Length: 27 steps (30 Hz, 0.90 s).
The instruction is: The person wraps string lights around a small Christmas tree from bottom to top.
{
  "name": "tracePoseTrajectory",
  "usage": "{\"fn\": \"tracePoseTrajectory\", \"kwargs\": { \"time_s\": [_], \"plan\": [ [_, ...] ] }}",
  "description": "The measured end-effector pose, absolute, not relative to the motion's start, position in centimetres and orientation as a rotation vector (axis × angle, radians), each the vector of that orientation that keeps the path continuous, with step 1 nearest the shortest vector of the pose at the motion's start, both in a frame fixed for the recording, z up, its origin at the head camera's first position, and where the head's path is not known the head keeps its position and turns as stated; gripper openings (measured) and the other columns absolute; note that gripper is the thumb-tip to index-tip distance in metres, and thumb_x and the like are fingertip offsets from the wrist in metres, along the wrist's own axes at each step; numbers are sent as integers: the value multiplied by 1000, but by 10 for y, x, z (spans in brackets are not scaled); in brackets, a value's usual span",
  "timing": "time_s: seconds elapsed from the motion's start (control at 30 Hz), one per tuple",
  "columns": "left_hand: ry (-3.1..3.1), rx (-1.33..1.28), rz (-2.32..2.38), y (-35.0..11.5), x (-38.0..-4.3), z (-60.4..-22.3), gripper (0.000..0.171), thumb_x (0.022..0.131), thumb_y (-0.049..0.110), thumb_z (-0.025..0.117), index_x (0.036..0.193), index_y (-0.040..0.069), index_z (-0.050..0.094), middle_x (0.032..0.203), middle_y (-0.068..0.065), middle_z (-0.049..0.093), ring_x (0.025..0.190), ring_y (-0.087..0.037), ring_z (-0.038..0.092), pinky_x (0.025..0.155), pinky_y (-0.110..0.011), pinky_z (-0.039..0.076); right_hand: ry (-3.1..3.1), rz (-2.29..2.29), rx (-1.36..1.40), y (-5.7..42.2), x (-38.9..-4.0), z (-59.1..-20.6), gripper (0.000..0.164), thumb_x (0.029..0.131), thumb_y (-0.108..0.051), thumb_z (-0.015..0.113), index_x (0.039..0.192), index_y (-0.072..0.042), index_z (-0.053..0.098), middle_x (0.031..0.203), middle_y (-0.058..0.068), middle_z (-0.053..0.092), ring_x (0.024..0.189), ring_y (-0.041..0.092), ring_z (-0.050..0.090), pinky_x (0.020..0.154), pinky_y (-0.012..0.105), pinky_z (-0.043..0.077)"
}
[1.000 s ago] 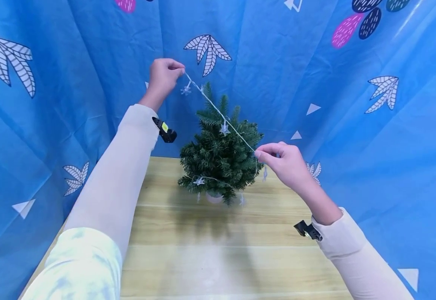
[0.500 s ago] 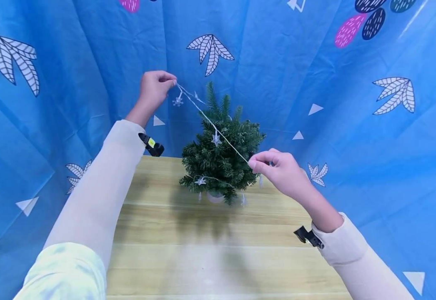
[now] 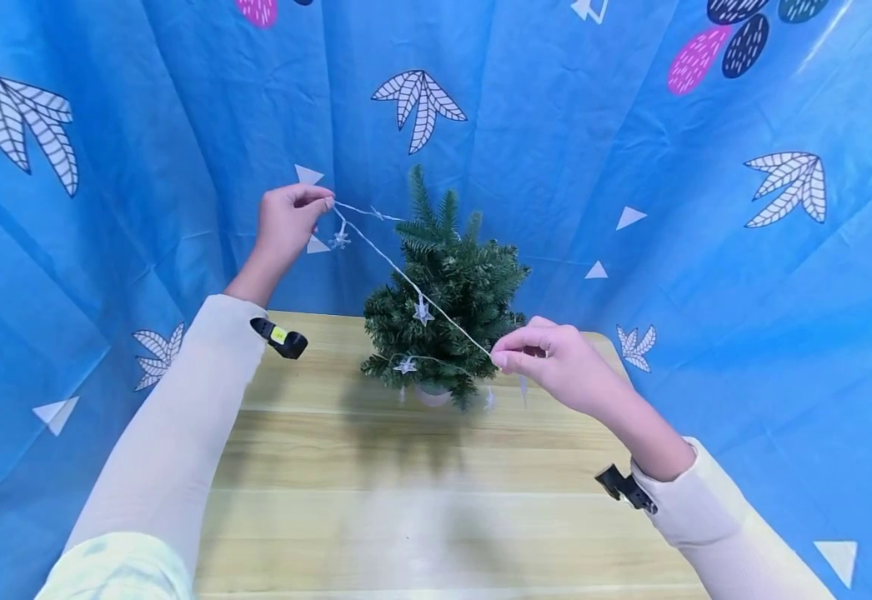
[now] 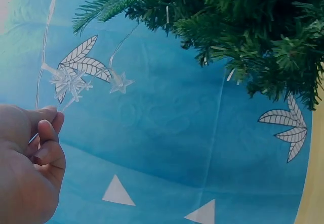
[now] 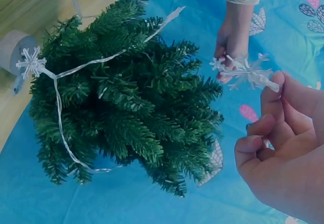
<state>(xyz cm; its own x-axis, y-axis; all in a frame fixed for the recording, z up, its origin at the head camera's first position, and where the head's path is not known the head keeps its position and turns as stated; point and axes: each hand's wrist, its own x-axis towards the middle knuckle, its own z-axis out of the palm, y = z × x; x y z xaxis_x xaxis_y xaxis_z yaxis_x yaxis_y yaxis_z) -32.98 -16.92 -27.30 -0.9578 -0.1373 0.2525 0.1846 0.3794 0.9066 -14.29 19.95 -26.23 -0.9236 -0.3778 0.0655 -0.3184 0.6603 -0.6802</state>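
Note:
A small green artificial Christmas tree [image 3: 447,287] stands on the table, a string of fairy lights [image 3: 389,262] partly wound around its lower branches. Left of the treetop, my left hand [image 3: 282,227] pinches the string between thumb and fingers; a clear snowflake light [image 3: 341,239] dangles beside it. My right hand [image 3: 556,362] pinches the string at the tree's lower right. Between the hands the string slants across the tree's front, with a clear star light [image 3: 423,312] hanging from it. From my left hand another strand runs behind the treetop. In the right wrist view, a snowflake light [image 5: 248,73] touches my right fingertips.
A wooden table [image 3: 316,467] reaches toward me, the tree near its back edge. The tree's pale round base [image 3: 433,397] shows under the branches. A blue patterned curtain [image 3: 556,125] surrounds the table behind and at both sides.
My left hand has come down and to the left. My right hand has dropped slightly and shifted left. The string between them hangs lower, and a second strand toward the treetop now shows.

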Motion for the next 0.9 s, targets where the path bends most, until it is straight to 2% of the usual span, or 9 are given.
{"fn": "tracePoseTrajectory", "kwargs": {
  "time_s": [0.23, 0.37, 0.53, 0.7, 0.9],
  "plan": [
    [-2332, -51, -1608, -172, -322, -291, 30, 98, 34, 66, 116, 12, 76, 98, 2, 67, 73, -16, 58, 61, -24, 46, 2797, -995, -629, 199, -141, -271, 14, 98, -19, 68, 107, -18, 78, 95, 0, 63, 83, 18, 52, 67, 30, 48],
    [-2328, -57, -1646, -170, -316, -302, 29, 98, 34, 66, 116, 12, 75, 99, 1, 67, 76, -20, 59, 62, -26, 47, 2815, -922, -657, 199, -140, -275, 12, 98, -17, 67, 102, -18, 78, 93, -2, 63, 84, 16, 51, 67, 29, 48],
    [-2335, -77, -1686, -164, -306, -314, 29, 98, 34, 66, 115, 13, 75, 101, -4, 67, 71, -13, 57, 62, -24, 48, 2848, -976, -642, 204, -140, -275, 11, 99, -16, 65, 96, -21, 75, 87, -2, 59, 84, 18, 49, 69, 32, 46],
    [-2347, -128, -1690, -158, -295, -325, 28, 98, 33, 67, 115, 12, 75, 100, -6, 67, 69, -12, 56, 61, -23, 47, 2885, -1026, -540, 215, -139, -271, 10, 100, -23, 65, 100, -19, 75, 87, 1, 57, 81, 20, 49, 68, 32, 44],
    [-2355, -171, -1690, -149, -283, -332, 28, 98, 35, 67, 114, 15, 75, 93, -3, 63, 69, -17, 52, 59, -26, 44, 2879, -1140, -412, 232, -140, -263, 21, 101, -32, 63, 106, -15, 74, 94, 4, 63, 82, 22, 54, 69, 31, 47]
  ]
}}
